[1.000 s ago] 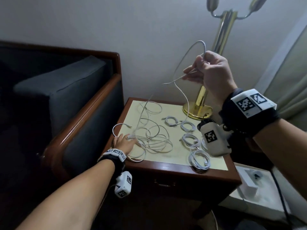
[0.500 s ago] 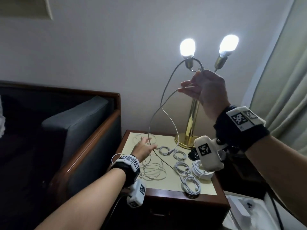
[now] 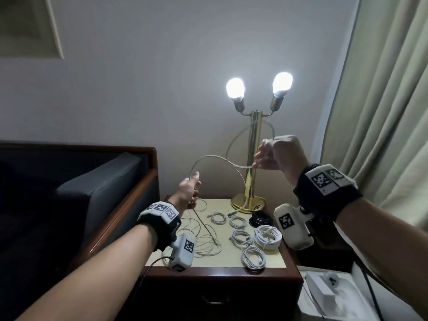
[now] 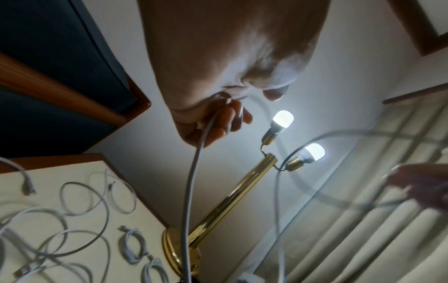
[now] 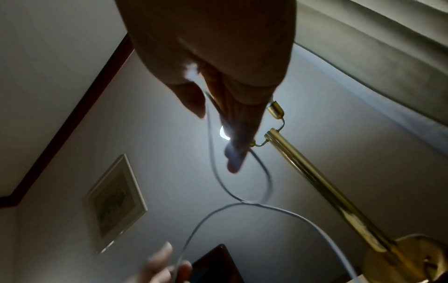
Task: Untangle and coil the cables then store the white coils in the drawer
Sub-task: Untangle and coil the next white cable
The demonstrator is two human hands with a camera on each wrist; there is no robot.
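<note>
We see both hands raised in front of the brass lamp, with one white cable strung between them. The right hand is beside the lamp's stem, just right of it, fingers curled round a loop of the cable that arcs up across the stem and back into the fist. The left hand is lower and well left of the lamp, fingers closed on the same cable; the left wrist view shows it running through the curled fingers and dropping toward the worktop. Between the hands the cable bows upward in a loose arch.

Left of the lamp's base, below the left hand, a loose tangle of white cable sprawls on the worktop. In front of the base lie several small white coils, with a black coil touching the base's right side.
</note>
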